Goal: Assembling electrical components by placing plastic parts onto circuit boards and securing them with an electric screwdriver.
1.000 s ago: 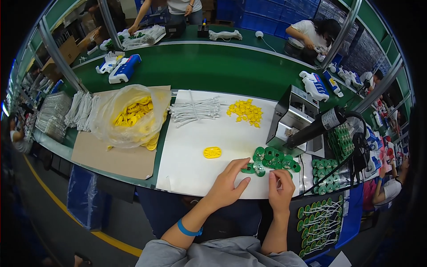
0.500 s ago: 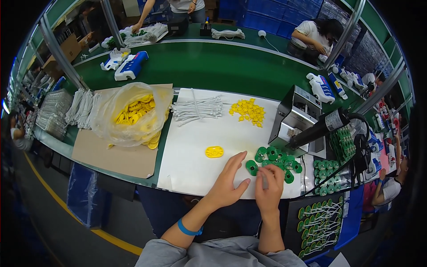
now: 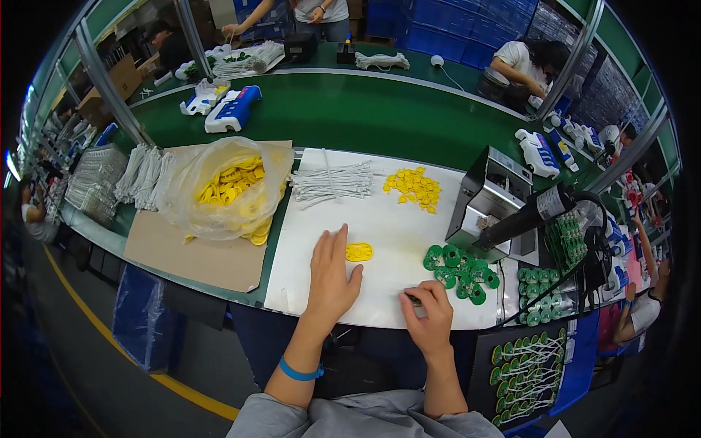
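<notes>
My left hand (image 3: 332,276) lies over the white work sheet (image 3: 307,244), fingers stretched out and thumb apart, holding nothing. Just right of its fingers is a yellow oval plastic piece (image 3: 358,252) with a raised rim. Near the sheet's front edge my right hand (image 3: 431,317) is closed, thumb and fingers pinching a small round green circuit board (image 3: 413,299), mostly covered by the fingers. Beyond that hand lies a loose cluster of similar green circuit boards (image 3: 464,276). Farther back are a heap of small yellow pieces (image 3: 413,187) and a tied bundle of white cables (image 3: 332,182).
A metal device (image 3: 489,197) with a black cylinder (image 3: 522,219) stands at the right. At the left, an open plastic bag (image 3: 179,201) of yellow parts rests on cardboard (image 3: 190,255). Cabled boards fill a black tray (image 3: 485,387) at lower right. Several people work around the green conveyor (image 3: 350,109).
My left hand has moved left, beside the yellow oval piece. The right hand has drawn back toward the near edge with a circuit board taken from the cluster. The view has shifted slightly.
</notes>
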Demonstrator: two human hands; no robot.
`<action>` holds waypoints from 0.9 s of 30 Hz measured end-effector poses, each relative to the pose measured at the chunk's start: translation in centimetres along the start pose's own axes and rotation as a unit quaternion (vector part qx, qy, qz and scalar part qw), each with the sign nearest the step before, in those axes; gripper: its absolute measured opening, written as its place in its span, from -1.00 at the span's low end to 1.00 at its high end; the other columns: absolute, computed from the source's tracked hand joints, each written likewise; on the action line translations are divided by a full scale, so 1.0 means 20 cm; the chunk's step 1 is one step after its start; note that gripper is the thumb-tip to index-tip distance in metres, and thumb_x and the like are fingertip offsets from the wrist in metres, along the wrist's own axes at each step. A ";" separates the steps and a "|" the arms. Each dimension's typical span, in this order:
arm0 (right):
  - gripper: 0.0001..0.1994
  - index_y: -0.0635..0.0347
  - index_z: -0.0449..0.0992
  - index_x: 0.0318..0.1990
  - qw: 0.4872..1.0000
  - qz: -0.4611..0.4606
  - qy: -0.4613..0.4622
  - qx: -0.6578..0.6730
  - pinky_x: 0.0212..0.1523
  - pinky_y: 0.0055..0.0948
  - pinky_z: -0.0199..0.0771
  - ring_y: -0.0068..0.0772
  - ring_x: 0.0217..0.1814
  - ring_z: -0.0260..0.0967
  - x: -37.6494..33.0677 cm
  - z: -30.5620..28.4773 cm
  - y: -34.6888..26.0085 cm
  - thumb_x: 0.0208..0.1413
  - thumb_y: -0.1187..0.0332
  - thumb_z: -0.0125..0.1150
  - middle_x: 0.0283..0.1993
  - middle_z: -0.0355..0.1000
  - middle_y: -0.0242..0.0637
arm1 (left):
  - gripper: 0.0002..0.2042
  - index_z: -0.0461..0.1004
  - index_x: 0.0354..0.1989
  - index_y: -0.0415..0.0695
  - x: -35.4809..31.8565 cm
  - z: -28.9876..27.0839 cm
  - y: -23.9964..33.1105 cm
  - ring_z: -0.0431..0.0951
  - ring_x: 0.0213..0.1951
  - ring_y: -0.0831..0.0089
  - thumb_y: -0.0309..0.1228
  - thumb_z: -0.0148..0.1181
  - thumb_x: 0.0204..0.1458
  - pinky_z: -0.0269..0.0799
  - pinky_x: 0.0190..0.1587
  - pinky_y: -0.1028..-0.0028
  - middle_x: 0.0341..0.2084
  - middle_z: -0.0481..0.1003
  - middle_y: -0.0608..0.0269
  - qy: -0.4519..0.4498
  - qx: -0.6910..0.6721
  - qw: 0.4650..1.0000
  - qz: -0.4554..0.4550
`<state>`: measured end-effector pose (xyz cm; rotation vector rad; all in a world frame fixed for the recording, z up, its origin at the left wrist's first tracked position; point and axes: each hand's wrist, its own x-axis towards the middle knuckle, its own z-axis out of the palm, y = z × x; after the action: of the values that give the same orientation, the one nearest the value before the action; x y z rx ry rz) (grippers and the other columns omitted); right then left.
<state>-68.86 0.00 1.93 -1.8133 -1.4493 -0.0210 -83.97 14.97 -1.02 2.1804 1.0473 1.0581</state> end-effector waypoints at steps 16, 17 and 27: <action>-0.80 0.29 0.50 -0.01 0.898 0.286 0.086 0.323 -0.43 -0.68 0.35 -0.66 -0.42 0.43 0.05 -0.21 0.19 0.27 0.48 0.34 -0.30 0.57 -0.35 | -0.12 0.07 0.53 -0.27 -0.01 0.24 0.27 0.57 -0.01 0.05 -0.58 0.41 0.02 0.50 0.09 0.23 -0.04 0.60 0.02 -0.133 -0.180 0.968 0.111; -0.81 0.29 0.51 -0.02 0.889 0.299 0.053 0.343 -0.45 -0.68 0.35 -0.68 -0.42 0.43 0.08 -0.20 0.18 0.28 0.48 0.34 -0.32 0.58 -0.35 | -0.11 0.05 0.53 -0.29 -0.01 0.26 0.27 0.57 0.01 0.04 -0.60 0.41 0.01 0.50 0.10 0.22 -0.03 0.60 0.03 -0.123 -0.175 0.967 0.139; -0.89 0.28 0.58 -0.15 0.872 0.329 0.023 0.361 -0.55 -0.71 0.19 -0.78 -0.54 0.32 0.11 -0.14 0.29 0.27 0.46 0.37 -0.50 0.50 -0.47 | -0.07 -0.02 0.53 -0.35 -0.01 0.33 0.29 0.57 0.02 0.01 -0.62 0.42 -0.01 0.50 0.11 0.20 0.02 0.59 0.00 -0.108 -0.204 0.954 0.190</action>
<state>-62.01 0.04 1.62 -1.5377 -0.5916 0.7218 -76.25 10.79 -0.87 2.1254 0.2800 1.0523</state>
